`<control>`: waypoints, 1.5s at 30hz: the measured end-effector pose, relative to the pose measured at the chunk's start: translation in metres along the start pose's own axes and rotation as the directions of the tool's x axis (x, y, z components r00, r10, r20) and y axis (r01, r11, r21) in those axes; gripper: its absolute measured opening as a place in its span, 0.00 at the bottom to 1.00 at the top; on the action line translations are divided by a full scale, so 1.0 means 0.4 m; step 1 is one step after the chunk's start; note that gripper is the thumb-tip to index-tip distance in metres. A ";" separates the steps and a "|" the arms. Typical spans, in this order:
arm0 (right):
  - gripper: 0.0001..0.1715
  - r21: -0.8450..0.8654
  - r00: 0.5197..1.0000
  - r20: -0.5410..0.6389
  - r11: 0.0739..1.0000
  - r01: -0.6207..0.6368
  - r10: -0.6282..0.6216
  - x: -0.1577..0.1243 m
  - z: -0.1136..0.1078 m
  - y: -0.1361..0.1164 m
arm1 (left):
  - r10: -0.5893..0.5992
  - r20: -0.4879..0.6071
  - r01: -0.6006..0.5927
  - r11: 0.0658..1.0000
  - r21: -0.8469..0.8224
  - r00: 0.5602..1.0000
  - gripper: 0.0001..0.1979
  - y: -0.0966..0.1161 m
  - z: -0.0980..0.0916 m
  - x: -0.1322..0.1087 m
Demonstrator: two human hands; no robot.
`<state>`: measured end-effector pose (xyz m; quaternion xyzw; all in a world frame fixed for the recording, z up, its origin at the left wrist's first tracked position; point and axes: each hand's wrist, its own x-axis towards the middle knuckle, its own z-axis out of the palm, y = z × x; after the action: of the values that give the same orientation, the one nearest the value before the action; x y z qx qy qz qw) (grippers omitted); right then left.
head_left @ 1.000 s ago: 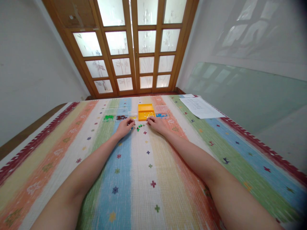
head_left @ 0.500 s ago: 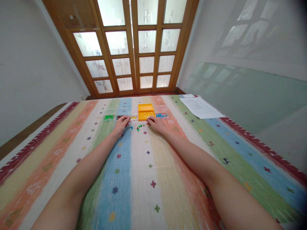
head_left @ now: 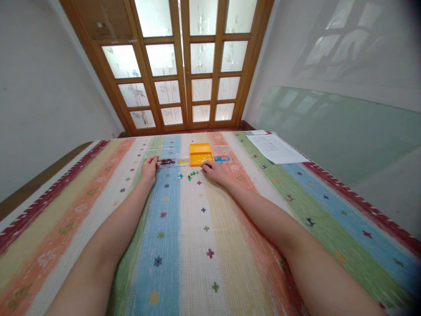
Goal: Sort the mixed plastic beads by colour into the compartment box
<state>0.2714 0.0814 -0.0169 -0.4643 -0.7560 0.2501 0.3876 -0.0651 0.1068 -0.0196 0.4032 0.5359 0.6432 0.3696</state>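
Note:
My left hand [head_left: 150,169] is at the clear box on the left, its fingers bent together and covering the green pieces there. Beside it, small dark brown pieces [head_left: 167,162] lie in the clear box, followed by a few yellow pieces [head_left: 182,162]. My right hand [head_left: 213,170] rests by the front edge of the open orange box [head_left: 199,149], thumb and fingers pinched. White bits [head_left: 206,157] lie inside that box. Blue pieces [head_left: 222,159] fill a clear box to its right. Between my hands, small green pieces [head_left: 191,176] and blue-and-white pieces [head_left: 180,175] lie on the cloth. Whatever either pinch holds is too small to see.
A striped tablecloth [head_left: 194,245] covers the table. Printed paper [head_left: 275,148] lies at the far right. Beyond the table stand wooden glazed doors [head_left: 186,79], and a pale green glass panel [head_left: 329,127] leans by the right wall.
My left hand has moved left, from the brown pieces to the green ones, leaving the brown and yellow pieces uncovered. My right hand has stayed in place.

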 end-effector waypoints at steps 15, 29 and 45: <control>0.12 -0.013 1.000 0.017 1.000 0.023 -0.023 -0.004 -0.003 0.000 | -0.002 -0.194 -0.004 1.000 -0.031 0.981 0.20 0.003 -0.039 0.034; 0.12 -0.049 1.000 0.021 0.999 0.002 -0.001 0.000 -0.003 -0.001 | 0.320 0.263 -0.406 0.813 0.418 0.910 0.10 0.060 0.063 -0.108; 0.13 -0.072 1.000 0.023 0.997 0.004 -0.002 -0.001 -0.004 -0.011 | 0.209 0.899 -0.867 0.416 0.274 0.384 0.14 0.086 0.126 -0.221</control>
<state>0.2706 0.0791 -0.0127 -0.4740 -0.7696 0.2273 0.3624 0.0151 0.0409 0.0088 0.9056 0.3451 0.2266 0.0968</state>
